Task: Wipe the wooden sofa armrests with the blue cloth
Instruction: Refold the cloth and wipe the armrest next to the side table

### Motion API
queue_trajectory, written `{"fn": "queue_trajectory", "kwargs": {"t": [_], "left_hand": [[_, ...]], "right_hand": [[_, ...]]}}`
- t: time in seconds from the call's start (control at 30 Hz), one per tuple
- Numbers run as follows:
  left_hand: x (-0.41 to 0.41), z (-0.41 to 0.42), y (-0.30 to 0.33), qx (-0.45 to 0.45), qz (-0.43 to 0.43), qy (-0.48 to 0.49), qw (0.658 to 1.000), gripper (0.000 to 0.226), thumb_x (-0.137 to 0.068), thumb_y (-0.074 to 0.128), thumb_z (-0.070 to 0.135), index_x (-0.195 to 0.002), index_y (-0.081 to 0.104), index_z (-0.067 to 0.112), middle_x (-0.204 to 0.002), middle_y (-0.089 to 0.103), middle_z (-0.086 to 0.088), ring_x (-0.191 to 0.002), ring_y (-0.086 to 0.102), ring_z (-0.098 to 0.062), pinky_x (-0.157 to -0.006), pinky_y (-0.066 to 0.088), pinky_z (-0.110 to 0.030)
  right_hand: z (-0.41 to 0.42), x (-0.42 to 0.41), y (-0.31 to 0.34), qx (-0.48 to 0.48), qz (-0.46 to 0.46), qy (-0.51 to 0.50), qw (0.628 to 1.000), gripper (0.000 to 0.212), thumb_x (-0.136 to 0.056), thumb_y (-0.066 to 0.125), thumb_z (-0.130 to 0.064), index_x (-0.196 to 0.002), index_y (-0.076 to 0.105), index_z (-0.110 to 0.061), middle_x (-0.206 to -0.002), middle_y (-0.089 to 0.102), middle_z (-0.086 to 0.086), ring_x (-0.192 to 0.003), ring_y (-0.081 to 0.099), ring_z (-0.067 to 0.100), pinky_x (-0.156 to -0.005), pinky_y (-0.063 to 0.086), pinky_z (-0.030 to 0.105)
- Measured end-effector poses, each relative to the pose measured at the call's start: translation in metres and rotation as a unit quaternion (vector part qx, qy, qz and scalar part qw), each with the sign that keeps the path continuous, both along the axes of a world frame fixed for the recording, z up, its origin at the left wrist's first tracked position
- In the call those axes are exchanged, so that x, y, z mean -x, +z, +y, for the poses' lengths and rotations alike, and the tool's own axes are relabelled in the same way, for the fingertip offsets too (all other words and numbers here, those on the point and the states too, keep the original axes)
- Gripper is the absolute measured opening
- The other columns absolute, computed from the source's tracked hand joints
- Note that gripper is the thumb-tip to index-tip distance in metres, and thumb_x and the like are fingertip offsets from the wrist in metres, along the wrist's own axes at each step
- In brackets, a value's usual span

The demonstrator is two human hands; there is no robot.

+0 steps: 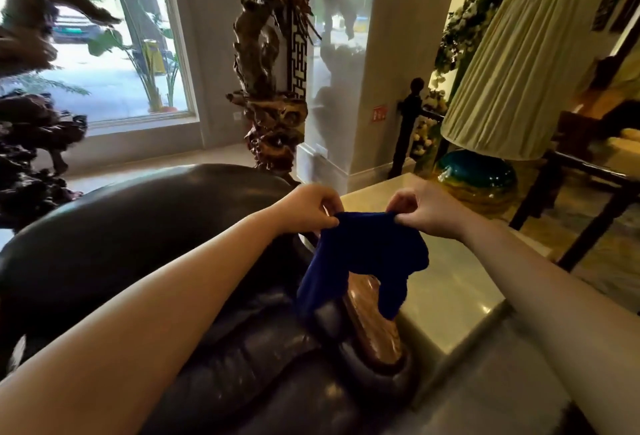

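A dark blue cloth (363, 258) hangs in the air at the middle of the view. My left hand (308, 207) pinches its top left corner and my right hand (427, 211) pinches its top right corner. The cloth droops down over the polished wooden armrest (372, 323), a reddish-brown strip on the right side of the dark leather sofa (145, 237). Its lower edge hides the far part of the armrest; whether it touches the wood is unclear.
A pale stone side table (446, 292) stands right of the armrest, bearing a blue-green lamp base (479, 180) with a pleated shade (516, 88). A carved root sculpture (273, 88) rises behind the sofa. A dark wooden frame (571, 199) is at right.
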State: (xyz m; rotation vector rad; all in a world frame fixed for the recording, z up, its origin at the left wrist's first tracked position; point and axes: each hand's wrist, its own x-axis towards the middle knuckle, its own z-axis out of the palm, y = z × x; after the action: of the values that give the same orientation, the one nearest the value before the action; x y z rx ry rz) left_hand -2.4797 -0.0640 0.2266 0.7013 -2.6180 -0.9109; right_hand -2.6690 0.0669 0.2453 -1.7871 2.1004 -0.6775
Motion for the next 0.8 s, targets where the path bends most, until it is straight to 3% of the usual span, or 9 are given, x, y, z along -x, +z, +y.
{"fn": "queue_trajectory", "kwargs": {"t": [0.17, 0.33, 0.5, 0.7, 0.8], "left_hand": [[0.061, -0.023, -0.017, 0.006, -0.013, -0.001, 1.0, 0.012, -0.079, 0.064, 0.012, -0.089, 0.066, 0.017, -0.077, 0.057, 0.016, -0.075, 0.056, -0.006, -0.062, 0.041, -0.01], [0.115, -0.029, -0.055, -0.007, -0.005, 0.032, 0.999, 0.014, -0.076, 0.066, 0.012, -0.089, 0.068, 0.012, -0.074, 0.055, 0.016, -0.067, 0.053, 0.0, -0.059, 0.043, -0.005], [0.164, -0.032, -0.114, -0.051, -0.019, 0.089, 0.995, 0.014, -0.076, 0.067, 0.015, -0.082, 0.063, 0.027, -0.073, 0.057, 0.016, -0.067, 0.055, 0.0, -0.057, 0.042, -0.007], [0.21, -0.043, -0.189, -0.131, -0.013, 0.212, 0.968, 0.013, -0.076, 0.067, 0.013, -0.088, 0.067, 0.019, -0.088, 0.067, -0.002, -0.079, 0.063, -0.013, -0.071, 0.054, -0.024], [0.216, -0.053, -0.212, -0.164, -0.007, 0.25, 0.954, 0.013, -0.076, 0.068, 0.01, -0.084, 0.067, 0.02, -0.084, 0.066, 0.004, -0.077, 0.062, -0.007, -0.065, 0.051, -0.013]], "right_hand": [[-0.024, 0.061, -0.016, -0.03, -0.015, -0.013, 0.999, 0.017, -0.082, 0.059, -0.007, -0.091, 0.065, -0.021, -0.091, 0.068, 0.001, -0.086, 0.064, 0.015, -0.076, 0.056, 0.029], [-0.037, 0.119, -0.056, -0.051, -0.033, -0.016, 0.998, 0.02, -0.08, 0.06, -0.008, -0.087, 0.063, -0.026, -0.085, 0.067, -0.004, -0.081, 0.063, 0.009, -0.061, 0.049, 0.015], [-0.063, 0.181, -0.106, -0.092, -0.047, 0.029, 0.994, 0.021, -0.079, 0.059, -0.007, -0.085, 0.064, -0.027, -0.079, 0.065, -0.01, -0.075, 0.063, 0.003, -0.054, 0.047, 0.01], [-0.12, 0.241, -0.174, -0.131, -0.053, 0.098, 0.985, 0.018, -0.075, 0.06, -0.007, -0.085, 0.069, -0.018, -0.078, 0.067, -0.006, -0.068, 0.06, 0.0, -0.055, 0.043, 0.005], [-0.142, 0.248, -0.201, -0.137, -0.063, 0.111, 0.982, 0.019, -0.071, 0.061, -0.006, -0.081, 0.07, -0.019, -0.073, 0.065, -0.007, -0.063, 0.056, -0.003, -0.052, 0.039, 0.002]]}}
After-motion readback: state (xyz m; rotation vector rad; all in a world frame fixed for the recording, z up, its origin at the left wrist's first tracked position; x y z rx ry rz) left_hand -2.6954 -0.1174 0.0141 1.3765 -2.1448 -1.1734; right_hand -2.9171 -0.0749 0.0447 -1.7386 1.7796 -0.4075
